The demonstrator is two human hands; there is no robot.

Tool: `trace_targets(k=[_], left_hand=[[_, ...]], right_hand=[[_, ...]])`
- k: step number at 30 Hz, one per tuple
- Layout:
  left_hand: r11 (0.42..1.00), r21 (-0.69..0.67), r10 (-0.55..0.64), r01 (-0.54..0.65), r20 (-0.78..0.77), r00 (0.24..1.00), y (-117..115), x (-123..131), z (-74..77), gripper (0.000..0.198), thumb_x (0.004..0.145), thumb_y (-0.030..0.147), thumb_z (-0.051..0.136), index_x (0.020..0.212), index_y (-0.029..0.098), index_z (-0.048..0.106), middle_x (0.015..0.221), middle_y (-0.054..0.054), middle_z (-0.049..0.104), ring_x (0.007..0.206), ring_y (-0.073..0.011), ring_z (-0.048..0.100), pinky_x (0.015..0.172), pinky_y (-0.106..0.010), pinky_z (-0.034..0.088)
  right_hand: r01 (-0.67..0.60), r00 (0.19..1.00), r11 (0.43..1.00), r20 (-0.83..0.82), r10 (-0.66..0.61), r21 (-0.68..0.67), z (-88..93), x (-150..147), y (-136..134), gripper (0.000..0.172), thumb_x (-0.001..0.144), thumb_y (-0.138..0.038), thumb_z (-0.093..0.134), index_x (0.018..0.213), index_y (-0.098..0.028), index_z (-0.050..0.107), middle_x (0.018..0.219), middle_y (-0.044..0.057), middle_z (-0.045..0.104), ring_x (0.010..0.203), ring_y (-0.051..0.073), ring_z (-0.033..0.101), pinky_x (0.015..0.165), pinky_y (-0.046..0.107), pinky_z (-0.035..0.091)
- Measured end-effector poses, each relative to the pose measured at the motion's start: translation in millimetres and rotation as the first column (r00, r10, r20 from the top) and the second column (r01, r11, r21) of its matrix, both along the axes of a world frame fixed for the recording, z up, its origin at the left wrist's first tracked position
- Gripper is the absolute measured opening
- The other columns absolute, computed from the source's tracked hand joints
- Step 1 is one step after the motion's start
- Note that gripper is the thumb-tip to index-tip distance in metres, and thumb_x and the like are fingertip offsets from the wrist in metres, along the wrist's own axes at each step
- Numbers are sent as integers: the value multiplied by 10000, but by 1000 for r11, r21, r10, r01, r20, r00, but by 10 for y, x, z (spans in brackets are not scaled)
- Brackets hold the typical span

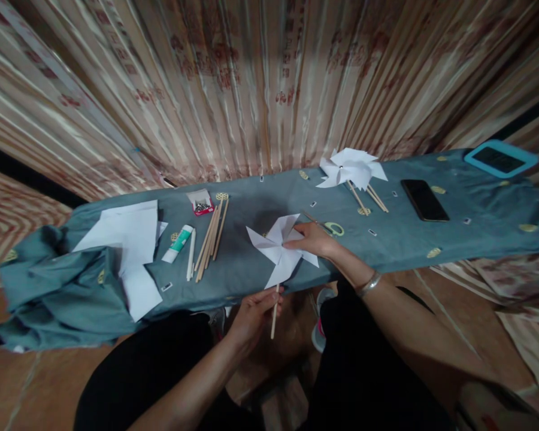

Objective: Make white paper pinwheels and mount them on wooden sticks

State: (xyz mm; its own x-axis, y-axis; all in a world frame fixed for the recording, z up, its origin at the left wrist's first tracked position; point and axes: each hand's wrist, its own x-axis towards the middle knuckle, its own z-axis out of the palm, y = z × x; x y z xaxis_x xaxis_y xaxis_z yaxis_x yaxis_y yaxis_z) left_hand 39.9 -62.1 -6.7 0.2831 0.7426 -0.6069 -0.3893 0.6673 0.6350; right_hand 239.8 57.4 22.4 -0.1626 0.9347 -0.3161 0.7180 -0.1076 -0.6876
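A white paper pinwheel on a wooden stick is held over the front edge of the cloth-covered board. My left hand is closed round the stick, just below the paper blades. At the pinwheel's middle, my right hand pinches the paper from the right; its fingertips are partly hidden by the blades. Scissors with a yellow-green handle lie just beyond my right hand. Left of the pinwheel are several loose wooden sticks.
White paper sheets lie at the left. Near the sticks are a glue tube, a white rod and an open box of small metal pins. Finished-looking pinwheels, a phone and a blue-framed device lie at right.
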Motion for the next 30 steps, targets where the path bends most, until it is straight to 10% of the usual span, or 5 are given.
trace_targets(k=[13, 30], left_hand=[[999, -31, -38, 41, 97, 995, -95, 27, -41, 493, 470, 388, 949, 820, 86, 778, 697, -34, 685, 591, -72, 564, 630, -214, 441], [991, -105, -77, 78, 11, 997, -53, 127, -125, 474, 435, 361, 957, 787, 95, 784, 706, -64, 728, 606, -131, 660, 651, -259, 524]], right_hand=[[-246, 875, 960, 394, 280, -135, 211, -158, 213, 320, 708, -395, 764, 938, -174, 770, 893, 48, 739, 800, 211, 654, 612, 253, 386], [-398, 756, 827, 368, 541, -398, 307, -251, 495, 336, 738, -332, 759, 997, -117, 762, 892, 63, 729, 773, 181, 627, 647, 246, 436]])
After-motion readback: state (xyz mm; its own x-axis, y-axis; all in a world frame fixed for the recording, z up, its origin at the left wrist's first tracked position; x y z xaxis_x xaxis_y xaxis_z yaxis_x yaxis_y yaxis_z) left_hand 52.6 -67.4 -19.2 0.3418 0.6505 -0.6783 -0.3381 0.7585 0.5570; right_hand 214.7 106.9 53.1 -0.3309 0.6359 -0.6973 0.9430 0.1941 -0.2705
